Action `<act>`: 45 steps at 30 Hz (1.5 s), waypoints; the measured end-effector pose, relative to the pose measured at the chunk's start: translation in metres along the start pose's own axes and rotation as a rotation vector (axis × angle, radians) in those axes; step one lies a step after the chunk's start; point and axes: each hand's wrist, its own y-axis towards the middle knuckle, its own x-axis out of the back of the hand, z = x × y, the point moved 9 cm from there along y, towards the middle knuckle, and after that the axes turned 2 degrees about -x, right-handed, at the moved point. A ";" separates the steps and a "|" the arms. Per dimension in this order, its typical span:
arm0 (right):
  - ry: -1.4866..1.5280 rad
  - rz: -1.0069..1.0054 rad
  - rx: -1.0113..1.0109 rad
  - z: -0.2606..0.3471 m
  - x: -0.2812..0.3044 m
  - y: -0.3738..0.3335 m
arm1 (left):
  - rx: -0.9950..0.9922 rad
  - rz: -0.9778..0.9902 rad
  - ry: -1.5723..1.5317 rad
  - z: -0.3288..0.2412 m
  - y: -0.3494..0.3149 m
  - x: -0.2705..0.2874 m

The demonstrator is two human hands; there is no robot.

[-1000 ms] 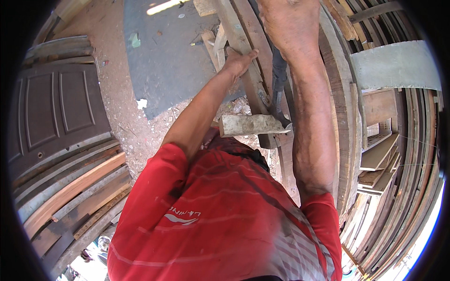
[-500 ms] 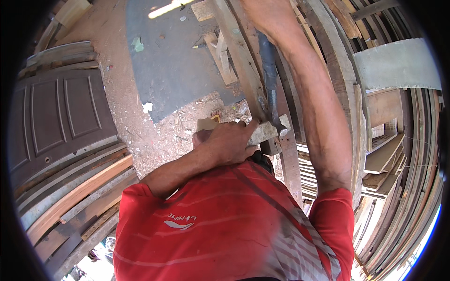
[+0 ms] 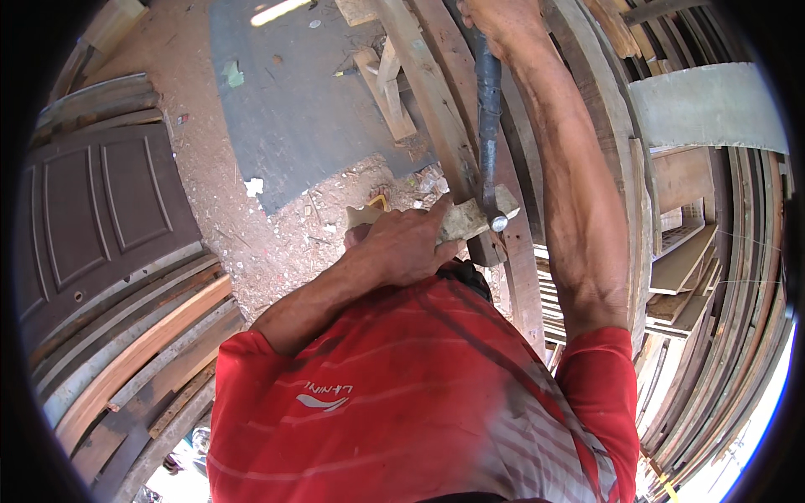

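Note:
My left hand (image 3: pixel 394 250) is closed over a short, weathered piece of wood (image 3: pixel 463 221), which lies crosswise over a long timber beam (image 3: pixel 432 88). One end of this piece sticks out beyond my fingers on each side. Higher up, my right hand (image 3: pixel 507 23) grips the far end of a hammer (image 3: pixel 489 121) with a dark, wrapped handle. The hammer's metal head, its round face showing, is at the right end of the short piece, close to or touching it; I cannot tell which.
Loose wood offcuts (image 3: pixel 387 101) lie on a dark sheet (image 3: pixel 293 92) on the littered ground. At left a brown panelled door (image 3: pixel 109 205) leans above stacked planks (image 3: pixel 142 344). More boards (image 3: pixel 742 293) and a pale sheet (image 3: pixel 704 109) crowd the right side.
The hammer's head has shifted slightly nearer to me and the handle has tilted a little. My right hand has come lower in view. My left hand stays on the short wood.

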 end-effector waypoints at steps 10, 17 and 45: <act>0.292 -0.062 -0.158 0.004 -0.012 -0.010 | 0.219 -0.204 -0.554 0.069 0.027 0.043; 0.581 -0.018 -0.107 0.003 -0.013 -0.009 | 0.308 -0.806 -1.016 0.123 0.183 0.100; 0.501 -0.208 0.112 0.036 0.074 -0.104 | 0.322 -0.827 -0.845 0.115 0.184 0.102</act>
